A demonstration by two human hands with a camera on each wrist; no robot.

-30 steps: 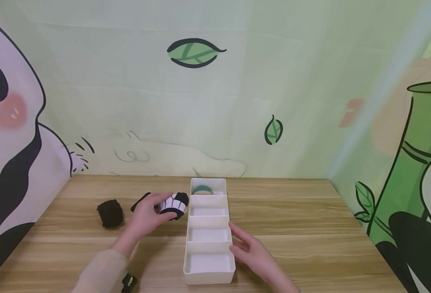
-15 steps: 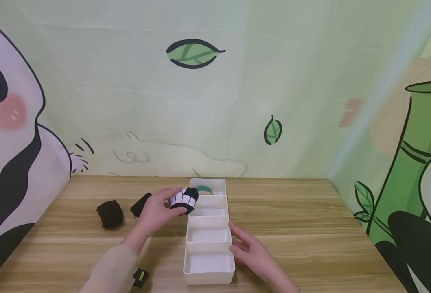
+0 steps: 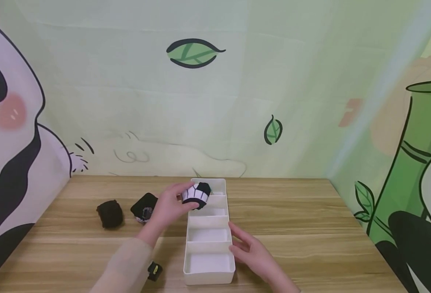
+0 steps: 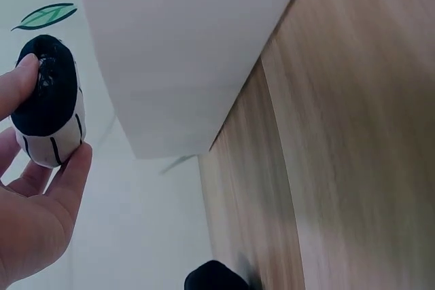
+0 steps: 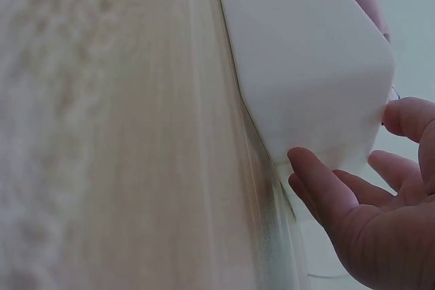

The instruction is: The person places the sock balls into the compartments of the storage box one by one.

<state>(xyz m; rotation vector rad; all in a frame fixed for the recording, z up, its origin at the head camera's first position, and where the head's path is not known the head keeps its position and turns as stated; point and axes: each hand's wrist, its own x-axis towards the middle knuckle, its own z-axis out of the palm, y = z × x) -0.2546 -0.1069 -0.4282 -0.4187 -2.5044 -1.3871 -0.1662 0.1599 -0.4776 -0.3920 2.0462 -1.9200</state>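
Observation:
My left hand [image 3: 173, 205] pinches a rolled-up sock [image 3: 197, 196], black with a white band crossed by dark lines. It hangs above the second compartment from the far end of a long white divided box [image 3: 209, 278]. In the left wrist view, the thumb presses the sock's black face [image 4: 47, 93] and the fingertips support its white side. My right hand [image 3: 253, 254] rests its extended fingertips against the box's right side, close to the rim. The green item in the far compartment is mostly hidden behind the held sock.
Left of the box, a dark rolled bundle [image 3: 110, 214] and a black-and-grey rolled bundle [image 3: 144, 207] lie on the wooden table [image 3: 292, 215]. A small black device [image 3: 154, 271] sits at the left sleeve. A printed cloth backdrop [image 3: 215, 101] rises behind the table.
My left hand has carried the sock rightward and slightly up, from beside the box to over its far compartments. More of the black-and-grey bundle shows. The right hand and box stay put.

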